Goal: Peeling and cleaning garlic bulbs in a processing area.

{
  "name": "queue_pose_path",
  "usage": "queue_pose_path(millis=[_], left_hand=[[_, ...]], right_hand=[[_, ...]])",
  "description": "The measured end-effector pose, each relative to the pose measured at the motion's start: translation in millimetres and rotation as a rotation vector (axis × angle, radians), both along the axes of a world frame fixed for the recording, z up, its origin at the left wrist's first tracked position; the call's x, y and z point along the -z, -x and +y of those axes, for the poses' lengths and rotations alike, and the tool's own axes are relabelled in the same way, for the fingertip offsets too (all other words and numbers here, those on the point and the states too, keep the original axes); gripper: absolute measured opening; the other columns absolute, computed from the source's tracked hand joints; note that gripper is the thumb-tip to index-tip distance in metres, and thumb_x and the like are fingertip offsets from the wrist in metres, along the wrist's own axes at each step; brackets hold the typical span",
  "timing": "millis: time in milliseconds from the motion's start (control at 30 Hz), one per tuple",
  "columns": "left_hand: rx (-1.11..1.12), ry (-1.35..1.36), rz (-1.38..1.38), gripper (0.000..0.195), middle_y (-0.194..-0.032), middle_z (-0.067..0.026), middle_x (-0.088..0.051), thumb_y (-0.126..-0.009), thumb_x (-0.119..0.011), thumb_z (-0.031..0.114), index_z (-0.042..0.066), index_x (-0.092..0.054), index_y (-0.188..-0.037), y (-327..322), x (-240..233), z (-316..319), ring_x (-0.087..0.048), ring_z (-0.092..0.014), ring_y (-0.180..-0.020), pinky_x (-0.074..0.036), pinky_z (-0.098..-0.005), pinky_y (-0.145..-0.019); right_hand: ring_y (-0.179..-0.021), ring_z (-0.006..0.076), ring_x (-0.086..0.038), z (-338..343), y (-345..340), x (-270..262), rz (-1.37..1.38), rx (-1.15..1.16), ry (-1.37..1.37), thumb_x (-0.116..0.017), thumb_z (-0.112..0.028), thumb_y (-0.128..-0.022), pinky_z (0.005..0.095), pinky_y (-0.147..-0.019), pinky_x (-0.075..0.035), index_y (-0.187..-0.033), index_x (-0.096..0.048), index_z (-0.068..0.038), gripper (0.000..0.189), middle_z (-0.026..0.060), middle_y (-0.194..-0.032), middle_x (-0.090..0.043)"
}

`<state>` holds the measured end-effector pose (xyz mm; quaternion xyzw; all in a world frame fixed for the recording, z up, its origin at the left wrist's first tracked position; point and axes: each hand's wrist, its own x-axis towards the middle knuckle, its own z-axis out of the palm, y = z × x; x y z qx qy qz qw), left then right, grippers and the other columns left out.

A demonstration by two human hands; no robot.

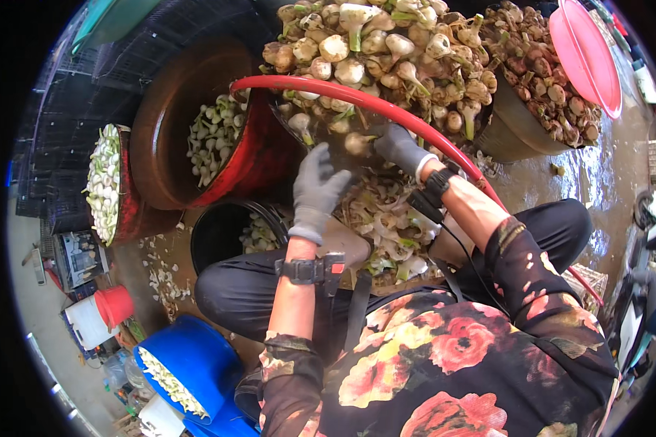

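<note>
My left hand (318, 188), in a grey glove, is raised palm inward with its fingers apart and holds nothing. To its right, my right hand (399, 147), also gloved, has its curled fingers at the stem of a soil-stained garlic bulb (359, 143) and appears to grip it. Another garlic bulb with a stem (300, 124) lies at the tub's edge, above my left hand. Beyond both hands rises a large heap of unpeeled garlic bulbs (350, 71). Loose garlic skins and leaves (388, 218) are piled below the hands, between my legs.
A red hose (372, 101) arcs over the work area. At left stand a red drum (251, 147) with cleaner bulbs, a black bucket (205, 232) and a blue bucket (197, 349). A grey tub (516, 128) of dirtier garlic and a pink basin (585, 54) are at right.
</note>
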<state>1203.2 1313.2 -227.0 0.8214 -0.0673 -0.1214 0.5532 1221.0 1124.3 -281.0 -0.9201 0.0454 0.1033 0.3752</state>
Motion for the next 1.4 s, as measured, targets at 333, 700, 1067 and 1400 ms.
queue_pose_path(millis=[333, 700, 1067, 1400], left_hand=[[0.222, -0.157, -0.48, 0.056, -0.104, -0.0134, -0.052, -0.058, -0.071, 0.01, 0.003, -0.048, -0.108, 22.4, -6.3, -22.2, -0.051, -0.026, -0.096, -0.041, -0.0317, -0.083], [0.18, -0.141, -0.505, 0.049, -0.104, -0.0151, -0.048, -0.072, -0.062, 0.025, 0.002, -0.042, -0.111, 49.4, 6.7, -26.3, -0.048, -0.029, -0.096, -0.039, -0.0343, -0.083], [-0.075, 0.651, 0.901, 0.054, -0.065, -0.004, -0.054, -0.079, -0.034, 0.059, 0.009, -0.053, -0.088, 39.7, -3.2, -17.4, -0.045, -0.01, -0.044, -0.033, -0.0204, -0.034], [-0.139, 0.728, 0.716, 0.033, -0.069, -0.0019, -0.055, -0.088, -0.038, 0.033, 0.005, -0.053, -0.098, 42.4, -7.6, -19.6, -0.034, -0.002, -0.035, -0.025, -0.0169, -0.03]], right_hand=[[-0.047, 0.0061, -0.045, 17.8, 65.9, -50.2, 0.353, 0.455, -1.204, -0.061, -0.018, -0.076, 0.0195, -0.042, -0.036, -0.077, -0.053, -0.004, 0.016, -0.0004, -0.061, -0.051], [-0.047, 0.0129, -0.055, 21.4, 84.4, -49.5, 0.265, 0.488, -1.161, -0.049, -0.001, -0.078, 0.0206, -0.042, -0.043, -0.083, -0.05, -0.001, 0.005, 0.0059, -0.068, -0.057], [-0.069, 0.0223, -0.056, 10.2, 94.8, -42.8, -0.271, -0.013, -0.43, -0.057, -0.002, -0.066, 0.0292, -0.063, -0.043, -0.085, -0.057, 0.0, 0.019, 0.0065, -0.078, -0.059], [-0.067, 0.011, -0.05, -1.7, 100.1, -62.3, -0.064, -0.099, -0.789, -0.055, -0.001, -0.072, 0.0244, -0.064, -0.041, -0.081, -0.057, -0.002, 0.009, 0.0049, -0.068, -0.054]])
